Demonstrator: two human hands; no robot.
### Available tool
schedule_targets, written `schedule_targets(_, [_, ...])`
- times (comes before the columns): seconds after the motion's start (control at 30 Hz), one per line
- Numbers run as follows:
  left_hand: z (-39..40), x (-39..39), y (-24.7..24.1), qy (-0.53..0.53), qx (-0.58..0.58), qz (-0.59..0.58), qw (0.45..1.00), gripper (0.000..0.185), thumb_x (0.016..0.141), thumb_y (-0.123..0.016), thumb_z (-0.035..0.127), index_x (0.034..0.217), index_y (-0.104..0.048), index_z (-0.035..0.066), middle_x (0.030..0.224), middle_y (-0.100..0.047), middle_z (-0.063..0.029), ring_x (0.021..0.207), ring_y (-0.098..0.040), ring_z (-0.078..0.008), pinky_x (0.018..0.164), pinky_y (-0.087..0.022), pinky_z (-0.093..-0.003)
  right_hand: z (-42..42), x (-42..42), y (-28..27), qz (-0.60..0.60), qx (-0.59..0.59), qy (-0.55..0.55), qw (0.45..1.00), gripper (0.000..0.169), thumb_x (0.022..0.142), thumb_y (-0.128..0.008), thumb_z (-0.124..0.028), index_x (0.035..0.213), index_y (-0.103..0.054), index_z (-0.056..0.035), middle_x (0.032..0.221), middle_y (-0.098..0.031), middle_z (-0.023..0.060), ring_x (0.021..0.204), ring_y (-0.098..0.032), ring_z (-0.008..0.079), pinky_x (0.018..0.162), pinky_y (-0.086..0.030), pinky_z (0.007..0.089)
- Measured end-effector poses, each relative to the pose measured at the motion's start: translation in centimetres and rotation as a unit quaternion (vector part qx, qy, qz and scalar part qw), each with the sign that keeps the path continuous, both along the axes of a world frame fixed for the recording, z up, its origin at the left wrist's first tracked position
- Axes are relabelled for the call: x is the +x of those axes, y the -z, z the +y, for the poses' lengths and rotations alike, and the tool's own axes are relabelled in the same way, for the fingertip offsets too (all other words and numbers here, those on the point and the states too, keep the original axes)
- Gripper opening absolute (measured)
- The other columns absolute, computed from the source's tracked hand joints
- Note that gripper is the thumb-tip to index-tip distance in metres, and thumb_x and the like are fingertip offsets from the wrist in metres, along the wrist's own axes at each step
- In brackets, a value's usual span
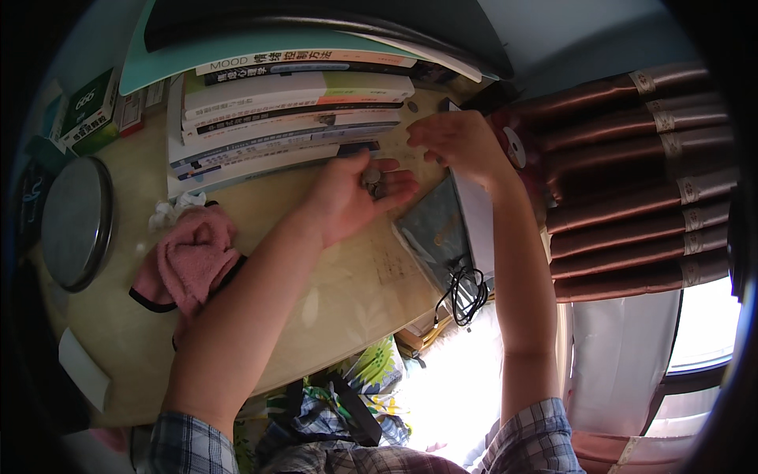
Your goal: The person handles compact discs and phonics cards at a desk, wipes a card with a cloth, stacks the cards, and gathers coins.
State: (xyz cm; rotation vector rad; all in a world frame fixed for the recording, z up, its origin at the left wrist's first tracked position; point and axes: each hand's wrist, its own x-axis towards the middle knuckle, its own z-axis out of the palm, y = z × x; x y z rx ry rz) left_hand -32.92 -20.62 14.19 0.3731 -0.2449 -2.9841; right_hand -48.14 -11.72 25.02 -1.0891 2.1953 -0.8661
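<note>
My left hand (361, 189) is palm up over the desk, its fingers curled around several coins (372, 179) lying in the palm. To its right, my right hand (453, 142) hovers at the far right corner of the desk with bent fingers; a small dark thing, perhaps a coin, shows at its fingertips. One more coin (413, 106) lies on the desk beside the book stack. The stack of books (290, 124) stands just beyond my left hand. Below my right hand lies a dark, flat packet (438, 219) in clear plastic.
A pink cloth (192, 255) with black edging lies by my left forearm, next to crumpled white tissue (172, 213). Farther left are a round metal tin (77, 222) and medicine boxes (89, 112). A coiled black cable (465, 296) hangs at the desk's near edge. Brown curtains (628, 189) hang at right.
</note>
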Motion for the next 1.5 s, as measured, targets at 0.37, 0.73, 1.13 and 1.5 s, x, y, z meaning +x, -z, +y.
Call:
schedule_targets(0.37, [0.4, -0.3, -0.5, 0.012, -0.019, 0.008, 1.000, 0.025, 0.101, -0.040, 0.021, 0.116, -0.044, 0.001, 0.110, -0.055, -0.0198, 0.109, -0.056, -0.0389, 0.098, -0.049, -0.0518, -3.8, -11.5, 8.0, 0.327, 0.067, 0.092, 0.938, 0.042, 0.072, -0.076, -0.034, 0.096, -0.071, 0.0005, 0.090, -0.070, 0.0201, 0.088, -0.068, 0.0317, 0.080, -0.052, 0.0368])
schedule_targets(0.73, [0.3, -0.4, -0.2, 0.023, 0.010, 0.015, 1.000, 0.032, 0.102, -0.040, 0.027, 0.111, -0.046, -0.003, 0.108, -0.054, -0.0209, 0.107, -0.057, -0.0383, 0.097, -0.049, -0.0522, -4.9, -11.5, 8.8, 0.412, 0.070, 0.051, 0.907, 0.022, 0.082, -0.069, -0.018, 0.081, -0.072, 0.0042, 0.065, -0.067, 0.0102, 0.056, -0.064, 0.0162, 0.056, -0.051, 0.0295])
schedule_targets(1.13, [0.6, -0.4, -0.9, -0.033, 0.020, -0.016, 0.999, 0.049, 0.104, -0.032, 0.036, 0.109, -0.047, -0.010, 0.104, -0.055, -0.0242, 0.103, -0.058, -0.0385, 0.098, -0.049, -0.0507, 2.3, 3.0, 1.9, 0.011, -0.047, -0.073, 0.996, 0.023, 0.086, -0.069, -0.023, 0.097, -0.073, -0.0030, 0.080, -0.070, 0.0083, 0.068, -0.062, 0.0124, 0.060, -0.050, 0.0286])
schedule_targets(1.5, [0.2, -0.1, -0.7, 0.008, -0.007, -0.013, 1.000, 0.048, 0.104, -0.032, 0.036, 0.115, -0.045, -0.009, 0.118, -0.053, -0.0274, 0.117, -0.053, -0.0399, 0.104, -0.044, -0.0509, 3.3, -6.9, 5.1, 0.248, 0.055, -0.061, 0.965, 0.020, 0.075, -0.076, -0.018, 0.090, -0.074, -0.0058, 0.079, -0.069, 0.0078, 0.077, -0.063, 0.0151, 0.072, -0.049, 0.0319])
